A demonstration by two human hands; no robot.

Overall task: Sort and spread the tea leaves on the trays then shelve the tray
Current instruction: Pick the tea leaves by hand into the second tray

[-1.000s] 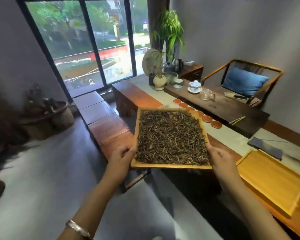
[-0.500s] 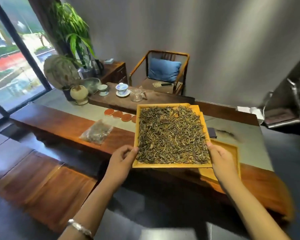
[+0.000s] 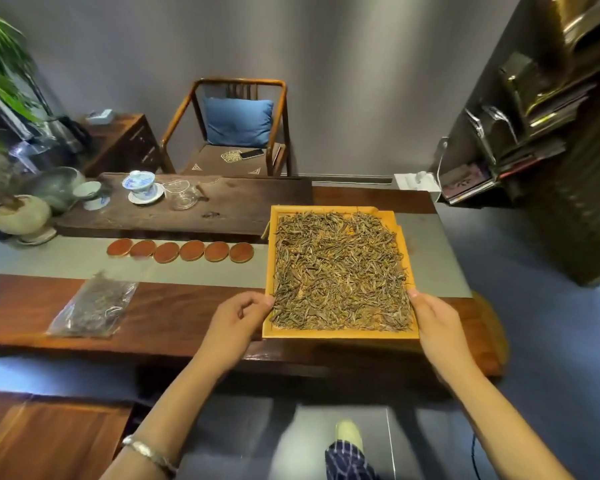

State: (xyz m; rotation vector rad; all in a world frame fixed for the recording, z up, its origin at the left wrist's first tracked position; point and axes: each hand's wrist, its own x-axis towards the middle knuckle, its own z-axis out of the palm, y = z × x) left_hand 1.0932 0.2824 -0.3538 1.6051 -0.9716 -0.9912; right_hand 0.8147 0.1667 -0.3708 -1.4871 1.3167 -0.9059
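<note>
Tray of tea leaves carried between both hands, shelf off to the right.

Head view: the tray [image 3: 340, 332] of tea leaves [image 3: 340, 271] runs lengthwise away from the person, over the surface [image 3: 174, 317]. Left hand [image 3: 238, 315] and right hand [image 3: 432, 318] each pinch a near corner, equally close. The shelf [image 3: 520, 133] stands right of the tray.

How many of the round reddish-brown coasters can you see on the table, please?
6, in one overlapping row on the grey runner, left of the tray. The tray might hide more.
</note>
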